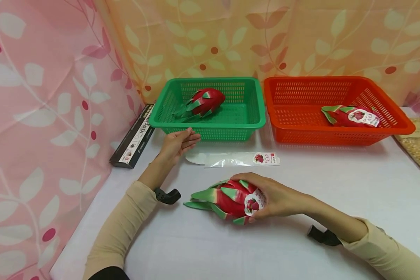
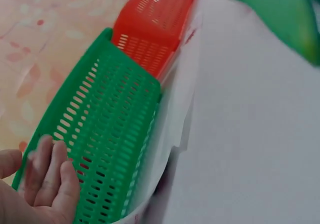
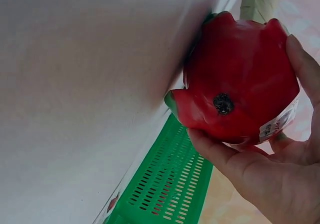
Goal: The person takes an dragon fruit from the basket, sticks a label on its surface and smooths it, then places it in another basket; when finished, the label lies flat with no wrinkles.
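Note:
My right hand (image 1: 278, 196) grips a red dragon fruit (image 1: 227, 198) with green leafy scales by its rounded end, thumb and fingers on either side. A white round-and-strip label (image 1: 254, 202) sits on its skin near my palm. The leafy tip points left, and the right wrist view shows the fruit's dark end scar (image 3: 223, 104). My left hand (image 1: 178, 144) hovers at the front wall of a green basket (image 1: 210, 126), its fingers loosely extended and holding nothing. Inside that basket lies another dragon fruit (image 1: 210, 102).
A strip of backing film (image 1: 227, 160) with one fruit sticker (image 1: 264, 158) lies before the baskets. An orange-red basket (image 1: 336, 134) at right holds a labelled dragon fruit (image 1: 343, 116). At left is a black box (image 1: 131, 142); a bag of yellow grains (image 1: 418, 146) lies far right.

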A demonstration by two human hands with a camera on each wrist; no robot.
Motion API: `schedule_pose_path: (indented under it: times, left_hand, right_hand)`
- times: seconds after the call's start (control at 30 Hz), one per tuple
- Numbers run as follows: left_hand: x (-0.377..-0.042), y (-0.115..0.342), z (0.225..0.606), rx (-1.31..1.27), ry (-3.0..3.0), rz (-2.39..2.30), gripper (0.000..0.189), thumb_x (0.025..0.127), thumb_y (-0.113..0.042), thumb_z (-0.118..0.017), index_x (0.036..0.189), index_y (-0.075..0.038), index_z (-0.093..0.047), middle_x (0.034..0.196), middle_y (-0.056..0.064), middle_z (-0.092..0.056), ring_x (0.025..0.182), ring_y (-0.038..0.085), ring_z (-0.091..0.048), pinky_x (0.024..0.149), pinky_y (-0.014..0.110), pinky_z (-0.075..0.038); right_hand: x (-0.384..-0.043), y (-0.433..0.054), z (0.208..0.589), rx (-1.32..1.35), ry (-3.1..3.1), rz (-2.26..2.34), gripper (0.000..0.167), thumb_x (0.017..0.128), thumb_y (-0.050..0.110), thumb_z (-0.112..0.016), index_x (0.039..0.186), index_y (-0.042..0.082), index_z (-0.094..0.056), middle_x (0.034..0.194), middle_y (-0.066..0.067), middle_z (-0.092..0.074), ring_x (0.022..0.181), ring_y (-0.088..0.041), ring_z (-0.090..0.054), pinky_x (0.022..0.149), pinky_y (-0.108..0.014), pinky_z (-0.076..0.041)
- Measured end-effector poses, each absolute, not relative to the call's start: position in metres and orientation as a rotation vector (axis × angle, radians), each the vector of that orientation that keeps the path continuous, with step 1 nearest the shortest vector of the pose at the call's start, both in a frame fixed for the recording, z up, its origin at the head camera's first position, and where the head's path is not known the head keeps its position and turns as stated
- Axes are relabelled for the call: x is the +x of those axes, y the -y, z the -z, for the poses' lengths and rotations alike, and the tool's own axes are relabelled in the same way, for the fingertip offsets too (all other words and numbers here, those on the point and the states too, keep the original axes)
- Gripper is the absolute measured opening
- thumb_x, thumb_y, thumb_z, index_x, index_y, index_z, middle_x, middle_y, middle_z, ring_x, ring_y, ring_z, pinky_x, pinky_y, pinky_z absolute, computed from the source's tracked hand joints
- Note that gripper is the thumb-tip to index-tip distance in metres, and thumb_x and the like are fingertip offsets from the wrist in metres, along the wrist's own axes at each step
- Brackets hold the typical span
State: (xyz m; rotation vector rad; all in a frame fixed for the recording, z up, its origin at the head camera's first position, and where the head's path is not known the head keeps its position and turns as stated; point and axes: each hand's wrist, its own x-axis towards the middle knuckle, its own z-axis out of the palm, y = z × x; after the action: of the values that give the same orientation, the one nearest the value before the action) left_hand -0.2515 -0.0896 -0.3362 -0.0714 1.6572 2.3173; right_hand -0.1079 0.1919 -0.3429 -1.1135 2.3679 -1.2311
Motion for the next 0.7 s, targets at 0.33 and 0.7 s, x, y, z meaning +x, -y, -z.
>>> schedule_pose_path:
  times: [0.33,0.7]
  left_hand:
    - [-0.2581,0.0943,0.3365,-0.043,-1.539,-2.444,0.016,0.092,-0.014,-0.055,0.097,0.001,-0.058,0.079,0.004,-0.072,0.079,0.013,-0.070,0.073,0.023,-0.055]
    - [-0.2599,0.0949,0.3388,-0.045,-1.524,-2.457,0.012,0.090,-0.012,-0.056,0.093,-0.001,-0.062,0.081,0.005,-0.072,0.081,0.014,-0.070,0.077,0.025,-0.054]
  right_hand:
    - [-0.1086,-0.1936,0.3451,-1.108,-2.394,1.213,0.079,0.071,0.030,-0.079,0.138,0.026,-0.036,0.129,0.006,-0.048,0.108,-0.010,-0.049,0.077,-0.023,-0.053]
    - [-0.1085,-0.2008,0.3379,-0.957,-2.523,1.247,0.077,0.063,0.029,-0.084,0.130,0.029,-0.046,0.116,0.009,-0.056,0.100,-0.010,-0.052,0.075,-0.024,-0.053]
